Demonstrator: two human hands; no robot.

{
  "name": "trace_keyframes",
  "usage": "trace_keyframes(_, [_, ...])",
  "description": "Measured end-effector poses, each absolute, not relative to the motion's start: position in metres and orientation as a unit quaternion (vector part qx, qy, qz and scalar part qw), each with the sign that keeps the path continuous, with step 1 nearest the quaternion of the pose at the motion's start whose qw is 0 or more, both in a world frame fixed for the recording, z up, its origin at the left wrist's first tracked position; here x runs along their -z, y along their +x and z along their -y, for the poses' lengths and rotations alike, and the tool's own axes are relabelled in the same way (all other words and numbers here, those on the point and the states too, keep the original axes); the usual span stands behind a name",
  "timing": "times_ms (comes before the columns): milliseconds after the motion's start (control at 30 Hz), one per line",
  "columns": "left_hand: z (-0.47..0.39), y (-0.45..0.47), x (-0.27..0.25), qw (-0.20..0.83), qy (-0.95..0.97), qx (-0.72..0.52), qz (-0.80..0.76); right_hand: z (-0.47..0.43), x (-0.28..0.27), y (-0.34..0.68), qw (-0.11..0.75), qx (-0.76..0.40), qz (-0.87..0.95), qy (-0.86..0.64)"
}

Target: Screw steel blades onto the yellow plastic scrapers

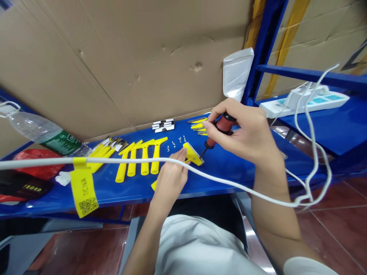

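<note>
While the person bends over the blue table (226,162), the left hand's grip (173,168) is closed on a yellow scraper (192,153), which is held tilted just above the tabletop or resting on it, I can't tell which; the right hand's grip (243,131) is wrapped round the handle of a red-and-black screwdriver (225,124), whose shaft slants down to the scraper's edge; a white cable (28,163) sags across my view, nearer than the table; to the left of the left hand, four yellow handles (145,168) lie side by side, and beyond them is a bundle of yellow pieces (100,151); small silvery bits (173,144) sit in little groups behind the scraper, with a small black-and-white stack (163,125) farther back, and yellow-and-grey strips (197,125) lie near the screwdriver; a green-labelled bottle (37,128) leans at the far left, well apart from a white power strip (329,98) on the right.
</note>
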State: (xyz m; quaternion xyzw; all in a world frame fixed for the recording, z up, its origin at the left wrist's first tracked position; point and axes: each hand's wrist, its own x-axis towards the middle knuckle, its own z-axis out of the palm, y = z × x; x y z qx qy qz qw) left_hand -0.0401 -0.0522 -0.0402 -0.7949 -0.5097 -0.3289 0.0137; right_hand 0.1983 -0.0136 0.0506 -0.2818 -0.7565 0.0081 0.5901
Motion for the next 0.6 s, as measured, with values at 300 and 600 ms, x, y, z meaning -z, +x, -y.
trace_keyframes(300, [0.054,-0.0432,0.04,0.087,-0.816,0.286,0.494,0.0135,-0.0508,0.1971,0.602,0.01,0.742,-0.293])
trace_keyframes(600, [0.0539,-0.0408,0.0412,0.098,-0.801,0.286,0.518,0.0141,-0.0477,0.1964,0.615,0.009,0.736,-0.284])
